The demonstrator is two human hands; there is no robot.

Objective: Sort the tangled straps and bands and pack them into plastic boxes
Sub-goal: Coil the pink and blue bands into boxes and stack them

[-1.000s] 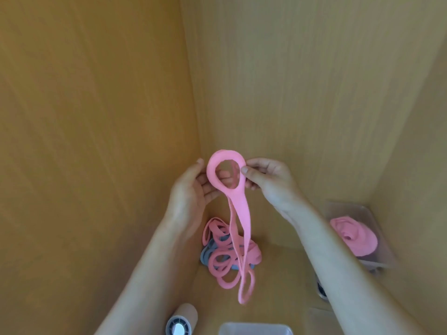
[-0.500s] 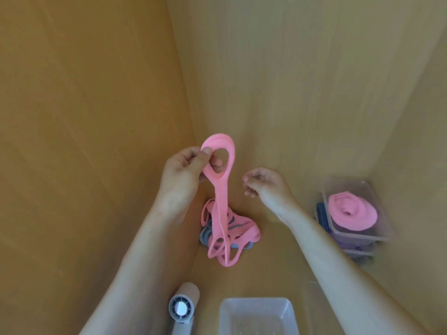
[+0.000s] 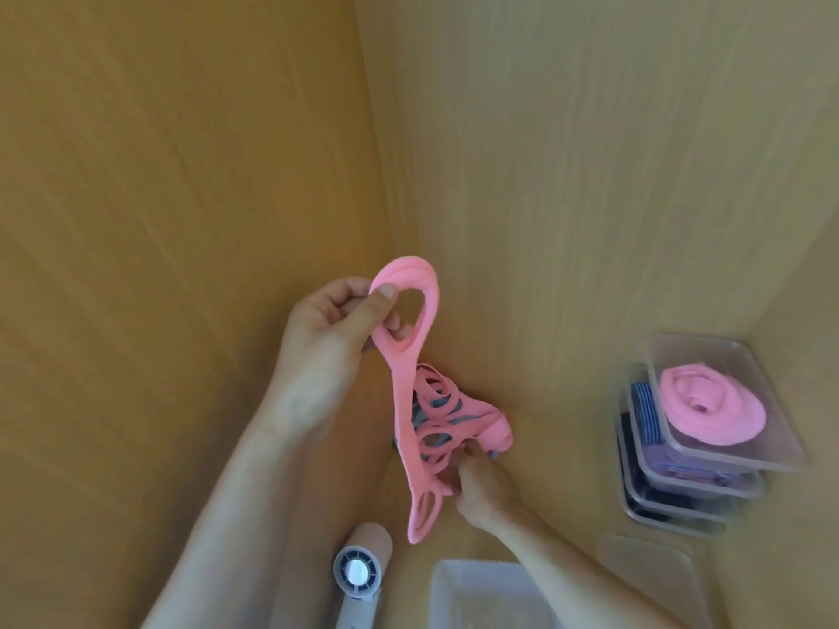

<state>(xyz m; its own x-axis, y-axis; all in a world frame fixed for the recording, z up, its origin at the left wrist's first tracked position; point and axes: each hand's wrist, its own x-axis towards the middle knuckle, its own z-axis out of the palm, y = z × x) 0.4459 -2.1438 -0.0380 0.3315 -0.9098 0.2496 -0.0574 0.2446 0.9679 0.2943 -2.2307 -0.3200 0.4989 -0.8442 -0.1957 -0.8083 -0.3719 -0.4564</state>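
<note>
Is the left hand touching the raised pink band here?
Touching. The head view shows the left hand pinching the pink band at its top loop, with the thumb pressed on the front.

- Band [image 3: 403, 401]: plain pink, no pattern.
- Pile [image 3: 476, 422]: pink loops mixed with blue-grey ones.
- Coil [image 3: 708, 410] in top box [image 3: 708, 356]: same pink; box clear.
- Strap [image 3: 644, 413] in second box: blue with thin white stripes; purple beside it.
- Lowest boxes [image 3: 644, 499]: dark contents, colour unclear.
- Fan [image 3: 356, 572]: grey ring, white centre, pale pink-beige body, white handle.
- Near box [image 3: 454, 596]: frosted white.
- Lid [image 3: 649, 569]: clear.
- Walls [image 3: 181, 174]: ochre-tan wood grain.
</note>
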